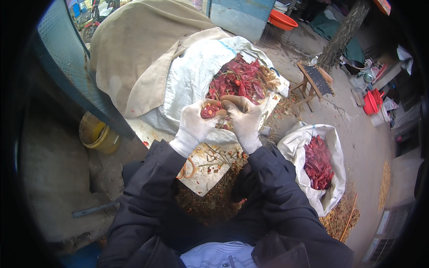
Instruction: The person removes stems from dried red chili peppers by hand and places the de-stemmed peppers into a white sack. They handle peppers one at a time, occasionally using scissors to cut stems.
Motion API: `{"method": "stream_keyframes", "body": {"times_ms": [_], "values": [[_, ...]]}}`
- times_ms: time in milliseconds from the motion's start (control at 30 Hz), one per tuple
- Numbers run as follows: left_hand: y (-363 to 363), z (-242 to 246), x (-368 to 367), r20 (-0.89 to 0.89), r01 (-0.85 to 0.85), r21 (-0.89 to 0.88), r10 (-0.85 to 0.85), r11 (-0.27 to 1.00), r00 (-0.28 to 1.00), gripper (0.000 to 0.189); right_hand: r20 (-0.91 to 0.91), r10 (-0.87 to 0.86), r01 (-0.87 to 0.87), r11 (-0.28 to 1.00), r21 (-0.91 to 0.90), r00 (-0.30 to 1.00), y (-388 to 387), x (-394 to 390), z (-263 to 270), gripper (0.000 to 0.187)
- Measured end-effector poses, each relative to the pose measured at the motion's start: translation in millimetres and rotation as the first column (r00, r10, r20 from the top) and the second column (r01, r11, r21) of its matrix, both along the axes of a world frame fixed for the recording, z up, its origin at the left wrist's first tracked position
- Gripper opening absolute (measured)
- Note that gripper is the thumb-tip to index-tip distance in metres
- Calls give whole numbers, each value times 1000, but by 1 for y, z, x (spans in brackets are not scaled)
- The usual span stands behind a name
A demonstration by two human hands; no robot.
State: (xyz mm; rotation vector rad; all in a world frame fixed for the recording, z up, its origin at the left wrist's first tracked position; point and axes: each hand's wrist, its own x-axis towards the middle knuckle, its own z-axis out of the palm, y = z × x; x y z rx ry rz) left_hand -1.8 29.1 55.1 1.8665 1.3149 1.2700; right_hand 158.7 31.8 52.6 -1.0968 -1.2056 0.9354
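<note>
My left hand point(197, 119), in a white knit glove with browned fingertips, is closed around a dried red chilli pepper point(209, 110) with pale seeds showing. Close beside it, my right hand point(245, 115) wears a matching glove. Its fingers are curled towards the thumb at the pepper's right side, and whatever lies between them is hidden. Just beyond both hands, a heap of dried red chillies point(234, 78) with stems spills from the mouth of a large white woven sack point(191, 72). Below the hands lies a pale sheet point(204, 181) strewn with cut stems and seeds.
At right stands an open white sack point(291, 144) of red chillies point(316, 162). A wooden folding stool point(306, 80) is farther back, near a tree trunk point(343, 35). Left are a yellow bucket point(110, 142) and a blue metal door point(72, 67). Orange-handled scissors point(190, 169) lie partly under my left sleeve.
</note>
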Motion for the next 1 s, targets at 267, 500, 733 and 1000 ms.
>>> {"method": "stream_keyframes", "body": {"times_ms": [267, 500, 733, 1000], "values": [[9, -12, -5, 214, 49, -172, -11, 984, 977, 21, 141, 27, -53, 982, 179, 990, -1, 2, 0, 15], [5, -3, -3, 161, 80, -168, -53, 983, 986, 24, 154, 33, -58, 986, 159, 987, -2, 5, 3, 17], [6, -5, -2, 59, 65, -85, -60, 994, 996, 31, 195, 56, -88, 983, 159, 979, -1, 8, 4, 17], [5, -1, -10, 114, 139, -107, -127, 984, 985, 22, 245, 87, -123, 983, 138, 966, -5, 7, 11, 15]]}}
